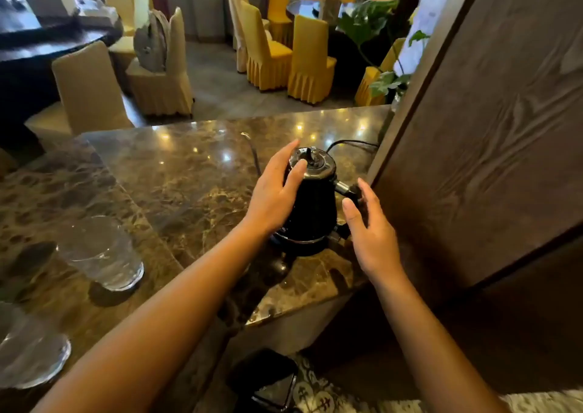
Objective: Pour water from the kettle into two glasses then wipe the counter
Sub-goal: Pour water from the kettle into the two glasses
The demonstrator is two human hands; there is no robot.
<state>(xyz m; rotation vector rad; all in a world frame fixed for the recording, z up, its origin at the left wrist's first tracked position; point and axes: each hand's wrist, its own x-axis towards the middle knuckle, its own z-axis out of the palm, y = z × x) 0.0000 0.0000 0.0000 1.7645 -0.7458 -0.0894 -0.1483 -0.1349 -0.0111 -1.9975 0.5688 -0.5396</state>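
A black kettle [314, 204] with a silver lid stands on its base on the brown marble counter [176, 172], its handle pointing right. My left hand [277, 191] rests against the kettle's left side with straight fingers, thumb near the lid. My right hand [369, 232] hovers open just right of the handle, whose black grip shows between the fingers and the body. A clear glass [101, 251] stands at the left of the counter. A second glass [28, 349] sits at the bottom left edge, partly cut off.
A wooden panel [492, 122] rises right beside the kettle. The kettle's black cord [350, 143] runs back toward it. A thin dark stick [255, 157] lies behind the kettle. A dark phone-like object [268, 381] lies below the counter edge. Covered chairs and tables fill the room beyond.
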